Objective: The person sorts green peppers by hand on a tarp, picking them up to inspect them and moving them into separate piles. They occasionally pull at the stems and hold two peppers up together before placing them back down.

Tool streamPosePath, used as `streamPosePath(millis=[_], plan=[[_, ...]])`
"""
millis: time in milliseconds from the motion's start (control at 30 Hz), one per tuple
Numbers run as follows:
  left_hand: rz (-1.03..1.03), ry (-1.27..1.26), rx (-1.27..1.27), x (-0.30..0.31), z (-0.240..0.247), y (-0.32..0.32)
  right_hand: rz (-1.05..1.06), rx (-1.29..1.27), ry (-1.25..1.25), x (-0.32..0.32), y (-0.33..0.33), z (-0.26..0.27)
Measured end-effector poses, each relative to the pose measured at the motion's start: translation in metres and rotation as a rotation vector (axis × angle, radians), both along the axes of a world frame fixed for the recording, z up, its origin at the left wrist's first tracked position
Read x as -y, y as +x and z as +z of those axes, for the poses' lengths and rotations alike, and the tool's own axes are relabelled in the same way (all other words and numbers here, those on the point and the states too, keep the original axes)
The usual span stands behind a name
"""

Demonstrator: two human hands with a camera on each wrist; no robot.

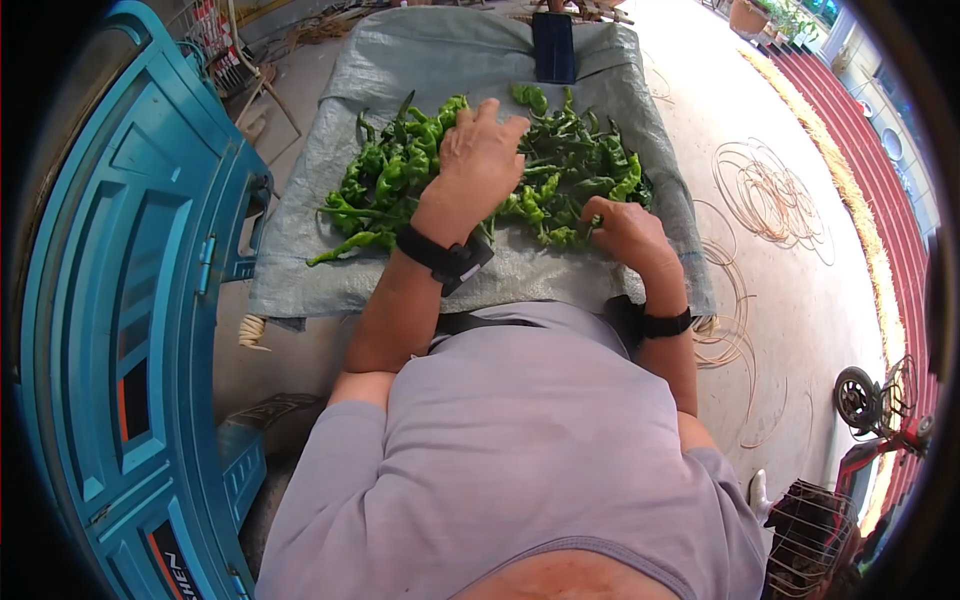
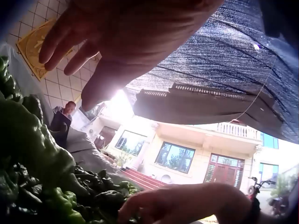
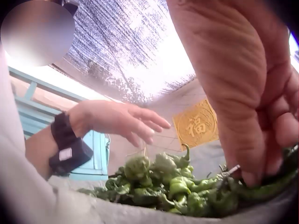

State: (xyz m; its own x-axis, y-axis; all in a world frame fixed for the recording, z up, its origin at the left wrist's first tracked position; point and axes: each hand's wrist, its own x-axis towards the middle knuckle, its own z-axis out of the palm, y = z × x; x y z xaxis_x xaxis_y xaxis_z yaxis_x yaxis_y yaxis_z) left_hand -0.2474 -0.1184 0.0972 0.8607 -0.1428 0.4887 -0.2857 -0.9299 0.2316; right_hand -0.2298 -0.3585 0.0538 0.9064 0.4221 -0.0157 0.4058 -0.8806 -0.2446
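Green peppers (image 1: 395, 170), wrinkled and glossy, lie in a loose heap on a grey-green woven sheet (image 1: 330, 285). Over the middle of the heap hovers my left hand (image 1: 482, 155), fingers spread and holding nothing; the right wrist view shows this left hand (image 3: 119, 122) above the pepper tops. At the heap's right front edge, my right hand (image 1: 632, 235) has its fingers curled down among the peppers. Up close, the right hand (image 3: 238, 88) pinches a long green pepper (image 3: 268, 187) between thumb and fingers, with part of the pepper hidden behind them.
A dark flat phone-like object (image 1: 554, 48) lies at the sheet's far edge. Blue metal panels (image 1: 130, 250) stand close on the left. Coils of thin cord (image 1: 770, 195) lie on the floor to the right, and a red bike with a wire basket (image 1: 812, 530) stands at lower right.
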Motion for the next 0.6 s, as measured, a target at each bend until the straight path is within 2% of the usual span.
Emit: streamPosePath(millis=[33, 133, 233, 333, 433, 533, 600], plan=[[-0.039, -0.004, -0.008, 0.001, 0.002, -0.001, -0.014, 0.005, -0.031, -0.004, -0.003, 0.007], [-0.225, -0.142, -0.020, 0.009, 0.003, 0.001, -0.003, 0.239, 0.281, -0.003, 0.000, 0.006], [-0.292, -0.329, -0.241, 0.024, 0.011, -0.003, -0.058, 0.263, 0.677, -0.005, 0.002, 0.018], [-0.492, -0.468, -0.002, 0.039, -0.007, 0.002, -0.018, 0.042, 1.014, -0.010, -0.013, 0.042], [-0.545, -0.499, -0.046, 0.046, -0.004, 0.000, 0.128, -0.055, 1.139, -0.014, -0.017, 0.040], [-0.435, -0.314, -0.034, 0.041, -0.005, 0.003, 0.081, -0.113, 1.161, -0.017, -0.021, 0.041], [-0.371, -0.215, 0.107, 0.037, -0.008, 0.007, 0.063, -0.085, 1.157, -0.020, -0.021, 0.040]])
